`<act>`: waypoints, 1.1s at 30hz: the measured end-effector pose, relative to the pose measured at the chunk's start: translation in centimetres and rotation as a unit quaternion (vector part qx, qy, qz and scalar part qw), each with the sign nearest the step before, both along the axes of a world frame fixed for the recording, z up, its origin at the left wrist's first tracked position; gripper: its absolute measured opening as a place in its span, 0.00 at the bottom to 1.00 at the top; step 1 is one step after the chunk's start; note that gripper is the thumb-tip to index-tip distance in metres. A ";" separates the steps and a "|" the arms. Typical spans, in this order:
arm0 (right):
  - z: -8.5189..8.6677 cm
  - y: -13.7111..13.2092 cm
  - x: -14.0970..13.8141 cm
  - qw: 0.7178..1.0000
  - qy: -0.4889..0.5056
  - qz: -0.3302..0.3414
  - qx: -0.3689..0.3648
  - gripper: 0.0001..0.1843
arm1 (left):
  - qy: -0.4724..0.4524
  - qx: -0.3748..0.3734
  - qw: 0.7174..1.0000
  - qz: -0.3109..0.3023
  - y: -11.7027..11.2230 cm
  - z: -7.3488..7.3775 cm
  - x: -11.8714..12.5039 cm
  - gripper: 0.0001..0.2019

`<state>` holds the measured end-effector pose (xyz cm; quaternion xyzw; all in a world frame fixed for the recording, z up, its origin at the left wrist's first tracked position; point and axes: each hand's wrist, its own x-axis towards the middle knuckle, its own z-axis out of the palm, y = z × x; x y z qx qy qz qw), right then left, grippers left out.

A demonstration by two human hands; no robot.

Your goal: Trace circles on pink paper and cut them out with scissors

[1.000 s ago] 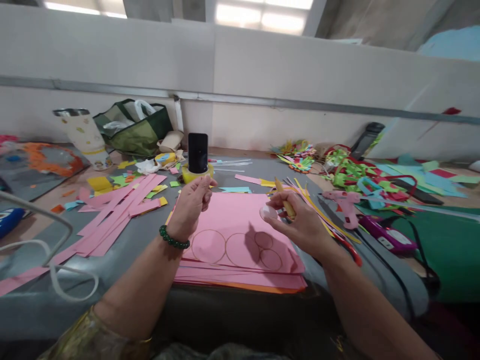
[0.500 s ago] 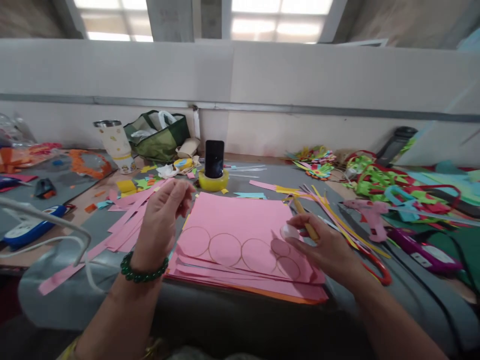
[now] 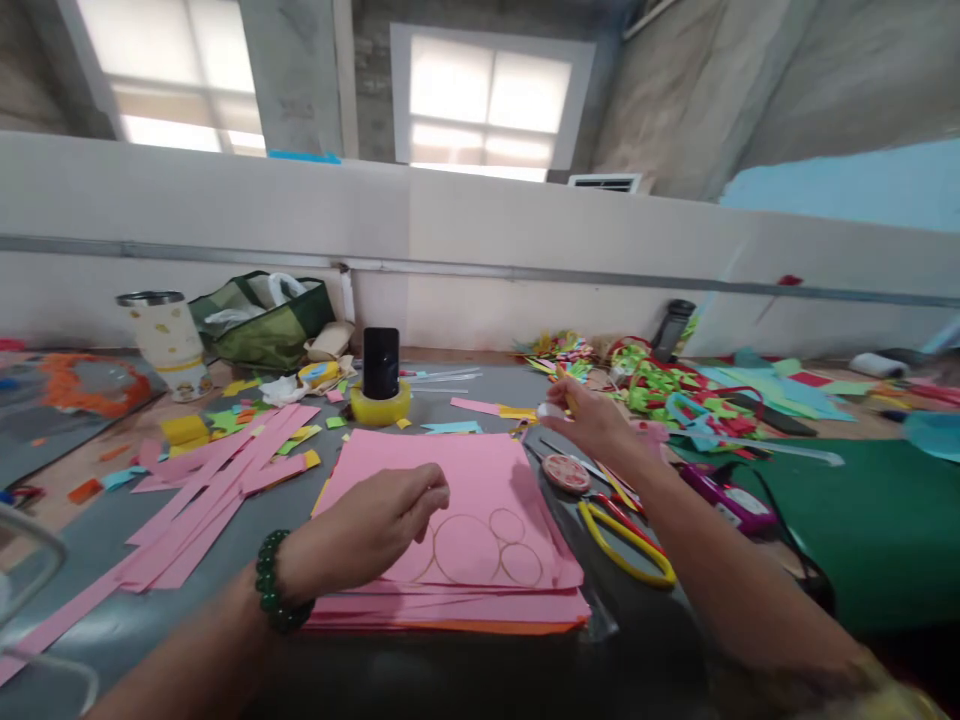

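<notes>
My left hand [image 3: 382,525], wearing a green bead bracelet [image 3: 274,585], hovers over a stack of pink paper sheets [image 3: 442,460]. Its fingers are curled together and nothing shows in them. Circles are drawn in thin brownish line on the top sheet, partly behind that hand. My right hand [image 3: 592,420] is raised past the stack's far right corner, closed on a small white round piece [image 3: 553,412]. Something yellow and slim shows at its fingers, too blurred to name. Below it lie a round patterned reddish disc [image 3: 566,474] and yellow-handled scissors [image 3: 626,545].
Pink paper strips [image 3: 217,490] spread at left. A phone [image 3: 381,362] stands in a yellow tape roll [image 3: 380,404] behind the stack. A tumbler [image 3: 165,345] and green bag [image 3: 262,320] stand back left. Coloured scraps [image 3: 675,385] and a purple device [image 3: 727,498] lie right.
My view has turned right and up. My left hand has come in over the pink sheets. My right hand has moved off the sheets, away from me, still with the white round piece.
</notes>
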<state>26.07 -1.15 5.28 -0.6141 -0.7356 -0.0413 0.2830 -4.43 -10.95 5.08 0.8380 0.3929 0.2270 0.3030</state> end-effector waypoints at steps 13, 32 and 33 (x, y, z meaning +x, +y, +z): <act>-1.5 2.6 2.6 0.995 0.035 -0.057 -0.075 0.15 | -0.272 -0.017 0.950 0.151 8.4 -6.2 -1.7 0.13; -0.9 -7.3 -11.0 0.838 0.438 0.292 -0.144 0.16 | -0.289 0.035 0.956 -0.021 5.9 -4.7 -1.1 0.07; -1.0 -7.2 -11.1 0.838 0.440 0.287 -0.147 0.16 | -0.277 0.056 0.959 -0.017 5.9 -4.7 -1.1 0.07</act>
